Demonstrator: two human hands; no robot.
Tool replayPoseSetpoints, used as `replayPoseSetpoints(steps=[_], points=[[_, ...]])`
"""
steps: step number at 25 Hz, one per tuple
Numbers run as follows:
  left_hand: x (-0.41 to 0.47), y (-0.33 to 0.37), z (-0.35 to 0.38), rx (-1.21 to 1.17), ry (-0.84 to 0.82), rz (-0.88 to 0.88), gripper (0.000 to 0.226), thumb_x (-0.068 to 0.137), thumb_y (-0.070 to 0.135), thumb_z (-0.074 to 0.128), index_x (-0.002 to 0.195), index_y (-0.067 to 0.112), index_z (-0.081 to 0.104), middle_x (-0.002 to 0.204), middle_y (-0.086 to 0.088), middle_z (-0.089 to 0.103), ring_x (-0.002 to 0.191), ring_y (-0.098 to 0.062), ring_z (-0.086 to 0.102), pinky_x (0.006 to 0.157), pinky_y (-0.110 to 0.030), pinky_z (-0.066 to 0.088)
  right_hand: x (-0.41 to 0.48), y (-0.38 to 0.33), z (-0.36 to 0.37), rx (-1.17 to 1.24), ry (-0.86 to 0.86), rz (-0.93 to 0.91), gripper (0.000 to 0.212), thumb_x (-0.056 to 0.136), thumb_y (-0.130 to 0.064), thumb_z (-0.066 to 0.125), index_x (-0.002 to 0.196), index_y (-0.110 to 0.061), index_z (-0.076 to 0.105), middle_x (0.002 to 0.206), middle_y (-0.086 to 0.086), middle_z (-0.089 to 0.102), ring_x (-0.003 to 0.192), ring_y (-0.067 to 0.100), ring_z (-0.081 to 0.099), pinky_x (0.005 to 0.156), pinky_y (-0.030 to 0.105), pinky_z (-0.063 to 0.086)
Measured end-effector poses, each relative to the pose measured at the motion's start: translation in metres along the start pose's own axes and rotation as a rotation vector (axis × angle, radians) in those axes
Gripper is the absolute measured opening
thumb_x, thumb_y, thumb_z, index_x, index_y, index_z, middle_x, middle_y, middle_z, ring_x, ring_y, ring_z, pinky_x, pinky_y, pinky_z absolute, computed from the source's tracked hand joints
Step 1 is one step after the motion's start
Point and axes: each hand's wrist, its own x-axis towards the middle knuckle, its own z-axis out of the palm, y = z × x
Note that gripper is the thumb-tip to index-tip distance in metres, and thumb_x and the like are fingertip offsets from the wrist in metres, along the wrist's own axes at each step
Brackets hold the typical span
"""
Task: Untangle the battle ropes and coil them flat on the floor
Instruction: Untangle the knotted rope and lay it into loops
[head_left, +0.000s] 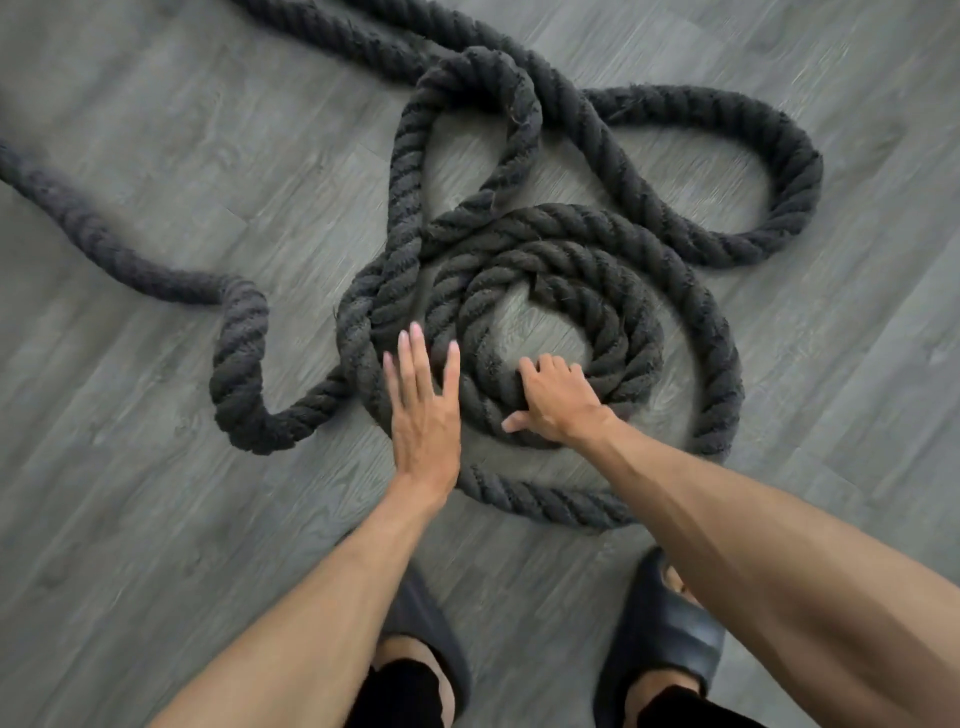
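Black rope (613, 228) under right fingers (545, 366); left fingers (415, 358) flat

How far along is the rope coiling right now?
Done: a few turns form a flat coil on the floor. In hand: the left hand presses flat on the coil's left side while the right hand grips its inner turn. Left: the loose loops beyond the coil cross each other, and a long strand trails off left, uncoiled.
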Motion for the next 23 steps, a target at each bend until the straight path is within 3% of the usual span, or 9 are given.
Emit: replayPoseSetpoints(steps=[1,2,5,8,12,15,19,21,23], points=[[0.014,0.003,0.001,-0.156,0.006,-0.027,0.083,0.08,0.004,0.056,0.155,0.006,0.019,0.157,-0.03,0.013,0.147,-0.042,0.014,0.122,-0.051,0.012,0.0,-0.003,-0.001,0.092,-0.055,0.025,0.075,0.085,-0.06,0.067,0.13,-0.004,0.047,0.13,0.02,0.052,0.124,0.037,0.048,0.102,0.043,0.039],[0.025,0.008,-0.001,-0.457,-0.022,-0.212,0.076,0.087,0.013,0.057,0.153,0.003,0.021,0.155,-0.026,0.025,0.144,-0.039,0.025,0.12,-0.046,0.02,-0.004,-0.005,-0.002,0.176,-0.11,0.038,0.072,0.087,-0.06,0.066,0.127,-0.003,0.049,0.13,0.022,0.054,0.124,0.037,0.051,0.1,0.041,0.041],[0.048,0.025,-0.003,-1.163,-0.42,-0.889,0.098,0.081,0.056,0.071,0.15,0.005,0.024,0.15,-0.013,0.04,0.136,-0.03,0.043,0.113,-0.038,0.036,-0.033,-0.005,0.002,0.295,-0.229,0.076,0.071,0.091,-0.061,0.057,0.13,-0.002,0.051,0.133,0.022,0.058,0.122,0.037,0.056,0.097,0.038,0.043],[0.026,0.052,-0.013,-1.387,-0.581,-1.037,0.102,0.051,0.059,0.086,0.134,0.01,0.053,0.128,-0.009,0.064,0.108,-0.025,0.066,0.093,-0.043,0.055,-0.074,0.016,0.005,0.5,-0.305,0.163,0.079,0.086,-0.07,0.056,0.135,-0.009,0.049,0.136,0.015,0.058,0.124,0.032,0.054,0.101,0.038,0.043],[0.0,0.109,-0.07,-1.574,-0.62,-0.945,0.071,0.06,0.04,0.089,0.115,0.005,0.063,0.106,-0.014,0.073,0.092,-0.027,0.072,0.084,-0.045,0.059,-0.149,0.049,-0.016,0.754,-0.274,0.292,0.104,0.071,-0.084,0.058,0.145,-0.014,0.038,0.144,0.008,0.053,0.131,0.026,0.051,0.109,0.039,0.04],[-0.001,0.156,-0.136,-1.633,-0.694,-0.743,0.079,0.059,0.025,0.091,0.126,0.001,0.057,0.107,-0.018,0.072,0.092,-0.033,0.073,0.076,-0.049,0.06,-0.215,0.066,-0.044,0.907,0.039,0.376,0.111,0.069,-0.08,0.063,0.152,-0.016,0.029,0.149,0.007,0.047,0.137,0.024,0.046,0.113,0.041,0.038],[-0.018,0.227,-0.214,-1.416,-0.701,-0.357,0.058,0.069,0.006,0.084,0.118,0.016,0.056,0.109,-0.006,0.072,0.098,-0.023,0.071,0.083,-0.039,0.059,-0.287,0.081,-0.083,1.194,0.45,0.494,0.067,0.087,-0.044,0.067,0.143,-0.016,0.042,0.132,0.0,0.058,0.125,0.019,0.055,0.102,0.032,0.044],[-0.027,0.264,-0.249,-1.231,-0.716,-0.121,0.051,0.072,0.007,0.081,0.115,0.02,0.058,0.101,0.003,0.071,0.094,-0.014,0.069,0.08,-0.028,0.057,-0.315,0.092,-0.109,1.496,0.582,0.613,0.06,0.092,-0.049,0.063,0.138,-0.013,0.047,0.126,-0.001,0.062,0.118,0.017,0.06,0.102,0.033,0.047],[-0.035,0.3,-0.283,-1.108,-0.77,0.048,0.047,0.076,0.006,0.078,0.117,0.019,0.058,0.1,0.004,0.069,0.094,-0.014,0.068,0.079,-0.024,0.055,-0.336,0.11,-0.133,1.763,0.663,0.687,0.068,0.088,-0.061,0.064,0.133,-0.011,0.049,0.125,0.001,0.064,0.114,0.014,0.062,0.103,0.035,0.049]])
